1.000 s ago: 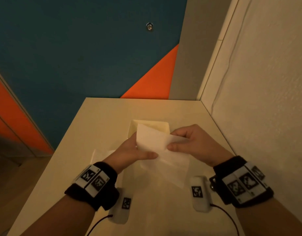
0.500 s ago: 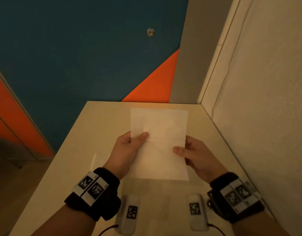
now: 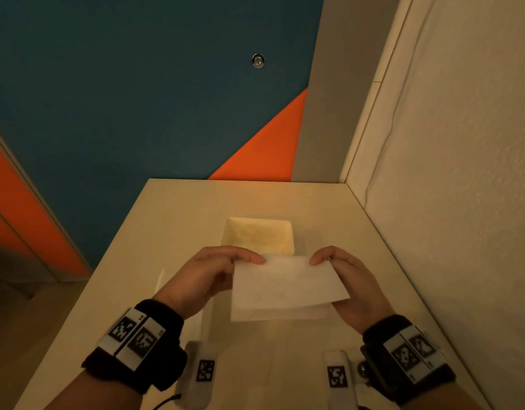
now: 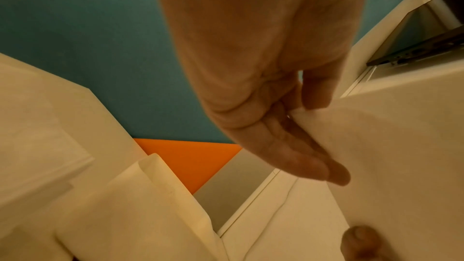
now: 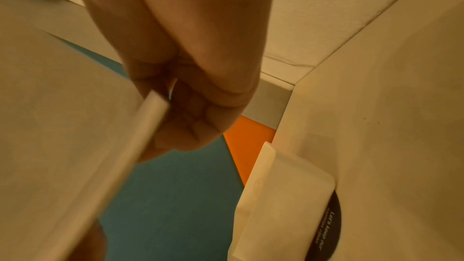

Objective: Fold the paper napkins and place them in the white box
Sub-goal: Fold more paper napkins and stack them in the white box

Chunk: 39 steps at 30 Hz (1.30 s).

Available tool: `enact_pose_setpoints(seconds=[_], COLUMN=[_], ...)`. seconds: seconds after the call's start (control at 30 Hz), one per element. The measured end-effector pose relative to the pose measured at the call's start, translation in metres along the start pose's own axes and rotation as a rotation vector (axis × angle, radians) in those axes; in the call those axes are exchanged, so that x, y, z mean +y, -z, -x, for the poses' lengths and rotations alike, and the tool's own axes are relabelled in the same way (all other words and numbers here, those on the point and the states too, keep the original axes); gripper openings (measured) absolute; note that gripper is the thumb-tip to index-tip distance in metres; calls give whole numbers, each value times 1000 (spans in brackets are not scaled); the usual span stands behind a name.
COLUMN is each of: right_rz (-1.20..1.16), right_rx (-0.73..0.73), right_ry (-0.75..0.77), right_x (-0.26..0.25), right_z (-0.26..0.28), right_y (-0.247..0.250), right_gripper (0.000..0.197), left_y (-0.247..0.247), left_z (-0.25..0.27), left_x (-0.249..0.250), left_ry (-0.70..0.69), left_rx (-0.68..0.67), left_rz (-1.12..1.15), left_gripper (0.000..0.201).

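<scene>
Both hands are up over the table point(image 3: 172, 232), and the napkin point(image 3: 284, 287) is doubled over between them, held in the air just this side of the white box point(image 3: 259, 236). The left hand point(image 3: 205, 275) pinches the top left corner, fingertips curled down onto the fold; in the left wrist view the fingers point(image 4: 296, 156) lie flat along the sheet with the thumb underneath. The right hand point(image 3: 348, 284) pinches the top right corner, its fingers curled tight round the paper's edge in the right wrist view.

One fold looks made, but not cleanly: the lower layer peeks out below the upper one, so the edges are not matched. I'd judge at least a squaring-up, perhaps another fold, is due before it goes in. The box, straight beyond the napkin, looks to have nothing in it as far as the dim light lets me tell.

To the near left of the box, partly under the left wrist, more paper point(image 3: 166, 281) lies flat on the table, probably napkins waiting their turn. A wall point(image 3: 447, 202) runs close along the box's right side. Nothing stands between the napkin and the box's open top.
</scene>
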State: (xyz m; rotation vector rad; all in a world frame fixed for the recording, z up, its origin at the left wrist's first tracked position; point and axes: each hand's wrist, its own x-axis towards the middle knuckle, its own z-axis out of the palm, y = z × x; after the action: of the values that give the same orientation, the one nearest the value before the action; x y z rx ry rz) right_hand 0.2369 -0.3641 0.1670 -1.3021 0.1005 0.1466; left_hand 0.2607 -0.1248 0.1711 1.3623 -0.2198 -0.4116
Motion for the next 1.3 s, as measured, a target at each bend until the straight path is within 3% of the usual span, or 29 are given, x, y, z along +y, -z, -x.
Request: enact_pose_setpoints(seconds=[0.07, 0.13, 0.2, 0.23, 0.3, 0.37, 0.57, 0.67, 0.8, 1.0, 1.13, 1.3], right_rz=[-80, -132, -17, 62, 198, 312, 557, 562, 423, 321, 390, 447], right_rx=[-17, -35, -18, -9, -6, -36, -301, -297, -123, 10, 9, 14], right_ry=[-30, -52, -22, 8, 56, 95, 62, 66, 1, -127, -174, -209], right_x=[0, -1, 0, 0, 3, 4, 4, 14, 35, 70, 82, 91], right_z=[1, 2, 1, 1, -1, -1, -4, -9, -18, -28, -29, -27], right_y=[0, 0, -1, -2, -1, 1, -9, -23, -39, -50, -50, -45], right_gripper=[29, 29, 23, 20, 47, 60, 64, 64, 56, 44, 37, 34], left_y=[2, 1, -2, -2, -3, -4, -10, -12, 0, 49, 73, 85], left_z=[1, 1, 1, 1, 3, 6, 10, 12, 17, 29, 35, 35], left_x=[0, -3, -6, -9, -13, -11, -16, -26, -36, -52, -65, -77], left_ry=[-2, -20, -45, -53, -51, -35, 84, 80, 84, 121, 200, 237], left_rx=[-8, 37, 97, 113, 105, 52, -134, -157, 204, 585, 677, 670], left_rz=[20, 1, -69, -112, -167, -208, -406, -360, -229, -466, -589, -901], left_gripper=[39, 30, 12, 18, 23, 25, 29, 36, 33, 27, 27, 41])
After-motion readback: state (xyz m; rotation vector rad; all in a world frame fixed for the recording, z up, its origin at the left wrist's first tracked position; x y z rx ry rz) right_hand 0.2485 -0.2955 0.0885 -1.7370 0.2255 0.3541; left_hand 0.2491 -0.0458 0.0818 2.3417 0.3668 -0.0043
